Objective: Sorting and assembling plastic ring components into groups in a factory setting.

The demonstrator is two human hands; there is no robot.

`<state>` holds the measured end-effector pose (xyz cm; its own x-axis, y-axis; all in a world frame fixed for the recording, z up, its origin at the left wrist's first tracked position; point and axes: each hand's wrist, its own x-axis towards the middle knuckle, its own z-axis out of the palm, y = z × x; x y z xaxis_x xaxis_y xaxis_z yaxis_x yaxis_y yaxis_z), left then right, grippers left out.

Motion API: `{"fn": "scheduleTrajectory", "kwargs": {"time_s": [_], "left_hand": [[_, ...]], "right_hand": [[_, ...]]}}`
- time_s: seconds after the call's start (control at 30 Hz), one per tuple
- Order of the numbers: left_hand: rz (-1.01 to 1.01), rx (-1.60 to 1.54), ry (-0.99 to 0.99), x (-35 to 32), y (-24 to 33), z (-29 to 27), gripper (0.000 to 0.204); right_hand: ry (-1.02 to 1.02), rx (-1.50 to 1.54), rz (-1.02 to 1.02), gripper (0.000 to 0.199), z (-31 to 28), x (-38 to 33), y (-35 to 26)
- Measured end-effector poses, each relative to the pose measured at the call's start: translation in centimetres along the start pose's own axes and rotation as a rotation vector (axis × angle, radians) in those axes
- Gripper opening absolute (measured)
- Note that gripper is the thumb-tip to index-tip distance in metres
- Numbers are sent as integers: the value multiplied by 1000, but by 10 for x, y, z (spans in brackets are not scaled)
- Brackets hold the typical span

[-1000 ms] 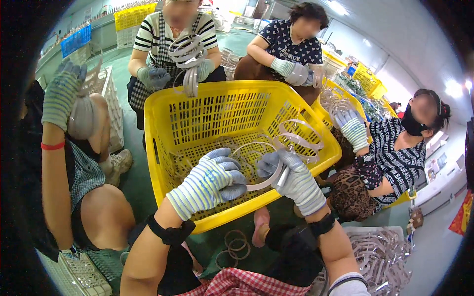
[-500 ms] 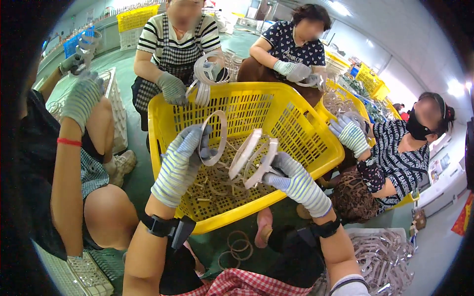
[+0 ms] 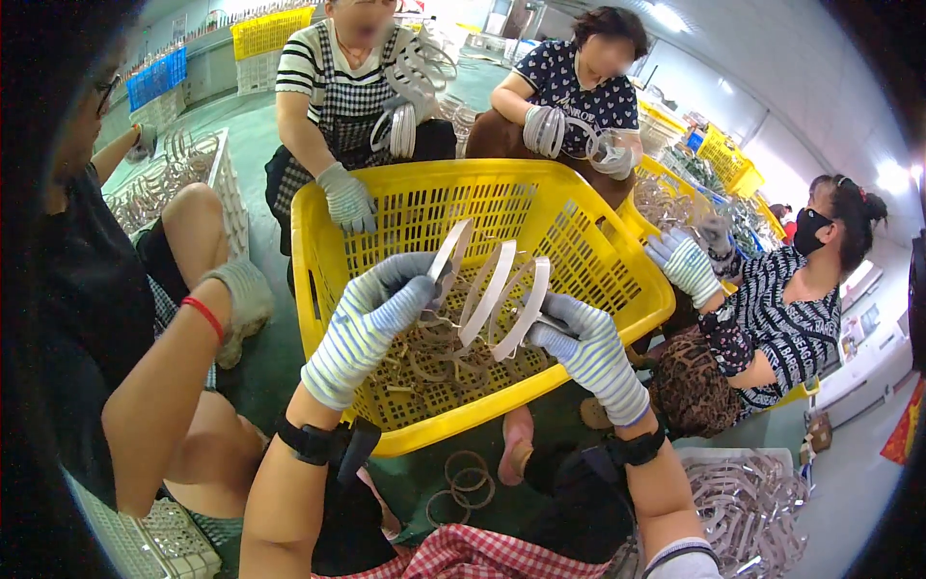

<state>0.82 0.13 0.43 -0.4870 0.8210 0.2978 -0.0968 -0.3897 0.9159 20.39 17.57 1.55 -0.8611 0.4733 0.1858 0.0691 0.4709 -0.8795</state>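
My left hand [image 3: 368, 314], in a grey-palmed striped glove, pinches a thin pale ring-shaped band [image 3: 453, 249] over the yellow basket [image 3: 540, 379]. Opposite it, my right hand [image 3: 590, 355], gloved alike, grips another pale ring-shaped band [image 3: 531, 309] by its side, thumb and fingers closed. Between these two hangs a third pale band [image 3: 488, 293]; what supports it I cannot make out. Below, thin scraps and strips [image 3: 434, 372] lie on the basket's slatted bottom.
Co-workers in gloves sit around the basket; one rests a hand [image 3: 347, 198] on its far left rim. Several rings [image 3: 469, 473] lie on the green floor near my feet. A crate heaped with shiny strips [image 3: 743, 511] stands at lower right, a white crate [image 3: 224, 193] at left.
My left hand has turned its band edge-on and brought it right, closer to the other two. A co-worker's hand at left has dropped lower; another's hand now rests on the basket rim.
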Motion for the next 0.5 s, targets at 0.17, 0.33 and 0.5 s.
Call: {"fn": "scheduleTrajectory", "kwargs": {"time_s": [0.17, 0.33, 0.5], "left_hand": [[19, 76, -44, -8, 6, 6, 35], [-16, 116, -30, -12, 8, 6, 37], [-10, 96, -38, -11, 11, 12, 38]], "right_hand": [[8, -52, -47, 34, -3, -7, -4], [-24, -92, -62, 35, -2, -10, -1], [9, -123, -36, 35, -8, -8, 0]]}}
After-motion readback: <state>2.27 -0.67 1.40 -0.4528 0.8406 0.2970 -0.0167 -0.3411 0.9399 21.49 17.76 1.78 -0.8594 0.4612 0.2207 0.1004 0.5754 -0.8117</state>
